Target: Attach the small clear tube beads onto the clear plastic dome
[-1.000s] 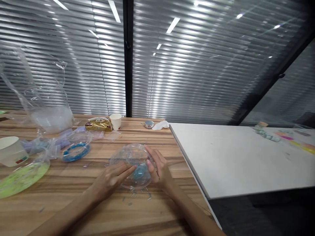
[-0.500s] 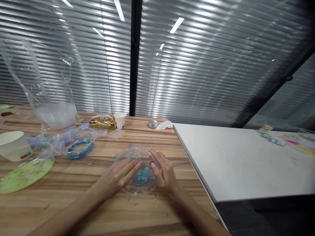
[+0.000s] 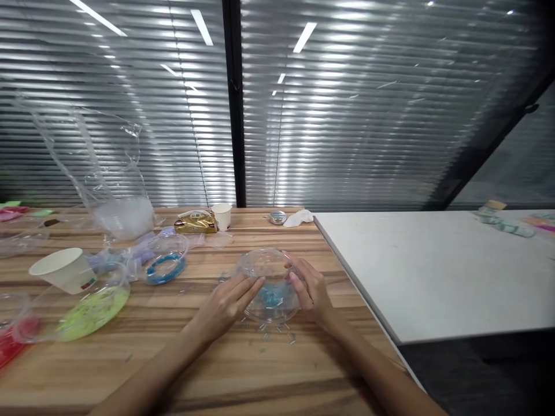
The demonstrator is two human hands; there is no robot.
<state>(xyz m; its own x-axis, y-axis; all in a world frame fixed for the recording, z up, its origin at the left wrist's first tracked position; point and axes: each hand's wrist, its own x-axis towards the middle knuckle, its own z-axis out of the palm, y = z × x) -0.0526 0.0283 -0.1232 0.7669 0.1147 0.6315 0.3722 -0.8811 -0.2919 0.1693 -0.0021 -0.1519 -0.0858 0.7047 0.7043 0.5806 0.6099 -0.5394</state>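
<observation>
A clear plastic bowl (image 3: 265, 267) is between my two hands over the wooden table, with small blue tube-like pieces (image 3: 271, 294) in its lower part. My left hand (image 3: 232, 300) lies against its left side, fingers nearly straight and close together. On the right, my right hand (image 3: 310, 289) holds the rim with curved fingers and thumb. The bowl looks tilted, but I cannot tell whether it touches the table. Small clear tubes (image 3: 277, 330) lie scattered in front of it, and a few more pieces show by my left fingertips.
To the left stand a bowl with a blue ring of pieces (image 3: 165, 268), a bowl of yellow-green pieces (image 3: 93, 312) and a tilted paper cup (image 3: 65, 270). Behind are a large clear bag (image 3: 124, 219), a gold packet (image 3: 195, 223) and another cup (image 3: 222, 217). A white table (image 3: 433, 271) adjoins right.
The view has turned left, so things appear farther right. The bowl looks more tilted, and more clear tubes show on the table in front of it. Both hands stay on the bowl.
</observation>
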